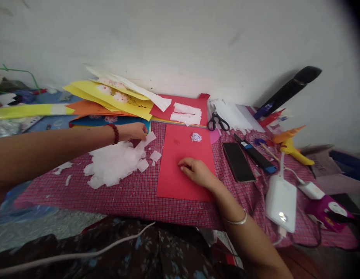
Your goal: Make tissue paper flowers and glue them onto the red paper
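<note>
L hand, red beaded bracelet on wrist, is at the far R edge of the white paper pile; fingertips touch a white paper square, fingers bent, but can't tell if it's actually pinched. R hand, silver bangle on forearm, is over the lower R part of the red paper sheet; fingers half-curled, small gap betw. thumb & index, nothing visible in the grip. Can't tell if it touches the sheet.

Red sheet lies flat, approx. centre of the plaid tablecloth. On it: white-&-purple speckled cluster nr top R, small glossy spot to its L. White paper pile sits L of the sheet, w/ loose squares betw. pile & sheet.

Behind: white paper strips on another red sheet, yellow sheets stacked to the L, partly over orange & blue ones. Black-handled scissors rest beyond the sheet's top R corner. R side: black smartphone near the sheet, black/blue utility knife beside it, then yellow hot glue gun & white power bank w/ cable plugged in.
</note>
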A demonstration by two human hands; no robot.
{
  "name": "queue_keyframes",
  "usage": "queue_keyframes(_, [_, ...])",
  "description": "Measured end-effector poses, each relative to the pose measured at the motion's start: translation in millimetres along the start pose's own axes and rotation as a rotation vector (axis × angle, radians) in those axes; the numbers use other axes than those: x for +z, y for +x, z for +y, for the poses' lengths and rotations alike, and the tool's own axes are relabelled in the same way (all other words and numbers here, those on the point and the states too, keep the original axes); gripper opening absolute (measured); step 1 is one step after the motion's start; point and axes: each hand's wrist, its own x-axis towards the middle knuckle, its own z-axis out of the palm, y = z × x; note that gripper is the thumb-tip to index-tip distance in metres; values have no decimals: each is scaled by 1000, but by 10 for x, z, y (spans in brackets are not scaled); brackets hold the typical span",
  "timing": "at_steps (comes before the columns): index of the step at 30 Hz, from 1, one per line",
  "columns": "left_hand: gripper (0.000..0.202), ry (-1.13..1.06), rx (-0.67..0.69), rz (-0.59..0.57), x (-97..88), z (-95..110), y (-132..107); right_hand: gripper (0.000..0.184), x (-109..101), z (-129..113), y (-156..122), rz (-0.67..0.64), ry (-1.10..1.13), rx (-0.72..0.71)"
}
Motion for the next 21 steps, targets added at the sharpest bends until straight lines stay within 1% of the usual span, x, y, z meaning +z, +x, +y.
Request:
queue_keyframes(1, [8,-12,-17,-32,-73,59,-12,21,-3,-1,1,-2,0,-2])
queue_keyframes(3, [4,-44,-10,-88,-244,197,-26,21,-7,-2,5,0,-3,-5])
queue_keyframes(6, [10,-89,41,-128,-520,437,36,21,-5,-4,10,7,1,-14])
queue_keyframes(8, [11,-101,82,-121,-678,615,177,21,0,-10,11,13,8,-17])
queue_keyframes(10, [12,-106,126,-101,-781,808,405,20,3,-20,12,21,10,-10])
queue_keyframes(13, [19,-97,178,-67,-808,1116,846,21,2,-37,18,25,11,9])
queue_keyframes(17, [32,-23,219,-39,-688,1487,1417,22,0,-38,30,31,24,15])
queue_keyframes(19, [36,28,238,-44,-617,1616,1641,23,1,-34,33,29,29,18])
queue_keyframes(21, [37,78,262,-45,-549,1698,1825,23,1,-32,33,22,28,15])
